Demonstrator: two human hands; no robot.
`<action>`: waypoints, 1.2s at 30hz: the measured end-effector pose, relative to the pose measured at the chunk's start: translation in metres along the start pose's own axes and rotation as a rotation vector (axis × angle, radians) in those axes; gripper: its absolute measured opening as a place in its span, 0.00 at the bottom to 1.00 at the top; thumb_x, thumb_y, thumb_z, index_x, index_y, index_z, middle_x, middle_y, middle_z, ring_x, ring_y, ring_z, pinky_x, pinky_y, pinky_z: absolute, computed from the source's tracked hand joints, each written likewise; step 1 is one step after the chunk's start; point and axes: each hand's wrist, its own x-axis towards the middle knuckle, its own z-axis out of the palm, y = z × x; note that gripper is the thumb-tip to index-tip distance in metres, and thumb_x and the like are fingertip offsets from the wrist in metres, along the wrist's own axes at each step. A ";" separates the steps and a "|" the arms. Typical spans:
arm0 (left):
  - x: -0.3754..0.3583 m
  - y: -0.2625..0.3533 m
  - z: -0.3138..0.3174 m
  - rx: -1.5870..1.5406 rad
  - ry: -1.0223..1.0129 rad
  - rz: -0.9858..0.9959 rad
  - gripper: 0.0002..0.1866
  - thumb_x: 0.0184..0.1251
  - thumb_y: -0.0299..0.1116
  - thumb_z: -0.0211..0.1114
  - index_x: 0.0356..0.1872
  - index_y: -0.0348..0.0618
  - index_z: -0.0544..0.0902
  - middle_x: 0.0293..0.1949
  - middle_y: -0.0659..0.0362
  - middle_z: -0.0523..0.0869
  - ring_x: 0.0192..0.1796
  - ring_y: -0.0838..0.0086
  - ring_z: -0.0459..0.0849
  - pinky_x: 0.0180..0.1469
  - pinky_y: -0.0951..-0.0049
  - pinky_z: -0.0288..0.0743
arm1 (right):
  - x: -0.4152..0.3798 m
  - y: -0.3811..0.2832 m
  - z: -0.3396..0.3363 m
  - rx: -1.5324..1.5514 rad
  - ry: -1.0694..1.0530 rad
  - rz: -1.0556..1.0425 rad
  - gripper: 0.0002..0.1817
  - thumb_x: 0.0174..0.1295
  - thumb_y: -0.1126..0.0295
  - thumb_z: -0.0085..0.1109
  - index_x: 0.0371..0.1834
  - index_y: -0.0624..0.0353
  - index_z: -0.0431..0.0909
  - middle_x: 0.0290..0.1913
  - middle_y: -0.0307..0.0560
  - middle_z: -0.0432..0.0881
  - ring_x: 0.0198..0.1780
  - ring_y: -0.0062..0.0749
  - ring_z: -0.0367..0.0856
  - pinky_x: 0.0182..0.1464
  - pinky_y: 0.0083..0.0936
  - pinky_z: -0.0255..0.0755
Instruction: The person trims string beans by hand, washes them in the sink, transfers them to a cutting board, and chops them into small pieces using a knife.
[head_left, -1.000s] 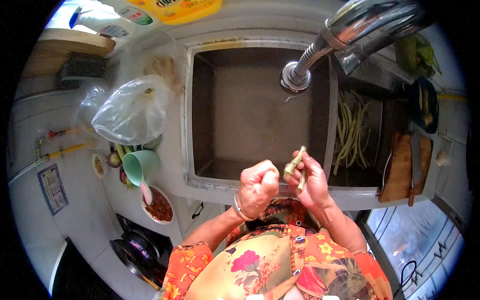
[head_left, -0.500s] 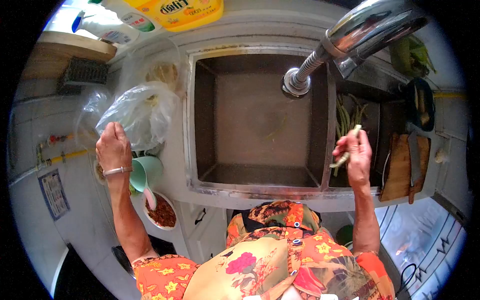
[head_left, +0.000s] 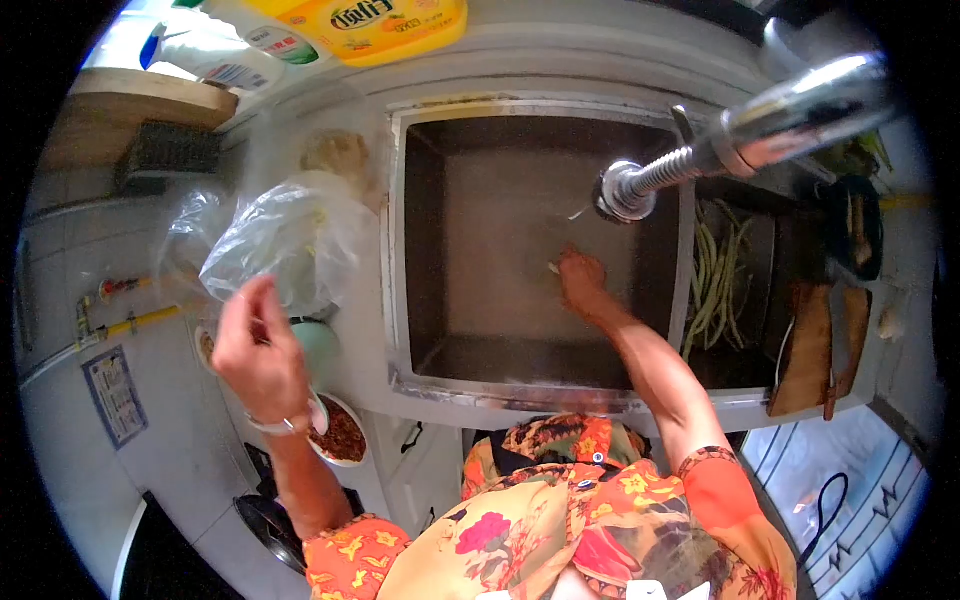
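In the head view my right hand (head_left: 582, 283) reaches down into the large sink basin (head_left: 520, 350), fingers closed, with a small pale bit of green bean showing at the fingertips. Several long green beans (head_left: 712, 290) lie in the narrower basin to the right. My left hand (head_left: 258, 350) is raised at the left, thumb and fingers pinched together. Its fingertips overlap the lower edge of a clear plastic bag (head_left: 285, 240); I cannot tell whether they grip anything.
The chrome faucet (head_left: 790, 115) extends over the right side of the sink. A wooden cutting board (head_left: 800, 345) stands at the right edge. Below my left hand are a pale green container (head_left: 318, 350) and a bowl of reddish-brown food (head_left: 342, 438). A yellow bottle (head_left: 370, 30) stands at the back.
My right hand has moved left, from above the beans into the large basin. The left hand has come down and slightly right, nearer my body. The faucet appears farther right as the view shifts.
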 end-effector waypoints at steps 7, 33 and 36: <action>-0.092 0.025 0.144 -0.499 -0.750 0.095 0.09 0.56 0.26 0.59 0.37 0.36 0.80 0.34 0.47 0.81 0.35 0.55 0.81 0.40 0.64 0.74 | 0.022 0.023 0.011 0.265 0.111 0.283 0.18 0.53 0.70 0.57 0.48 0.60 0.74 0.51 0.59 0.73 0.51 0.52 0.75 0.48 0.45 0.70; -0.114 0.068 0.100 -1.441 -1.567 -0.788 0.21 0.68 0.42 0.46 0.34 0.32 0.79 0.18 0.62 0.75 0.16 0.81 0.72 0.18 0.84 0.66 | -0.107 -0.026 -0.111 2.084 -0.136 0.076 0.10 0.62 0.66 0.55 0.41 0.62 0.74 0.33 0.38 0.74 0.28 0.20 0.71 0.35 0.20 0.70; -0.118 0.072 0.096 -1.418 -1.599 -0.777 0.21 0.68 0.41 0.45 0.34 0.31 0.79 0.18 0.61 0.75 0.16 0.80 0.72 0.18 0.83 0.66 | -0.115 -0.029 -0.112 2.073 -0.101 0.029 0.11 0.63 0.65 0.55 0.41 0.61 0.72 0.33 0.39 0.71 0.28 0.20 0.70 0.38 0.23 0.70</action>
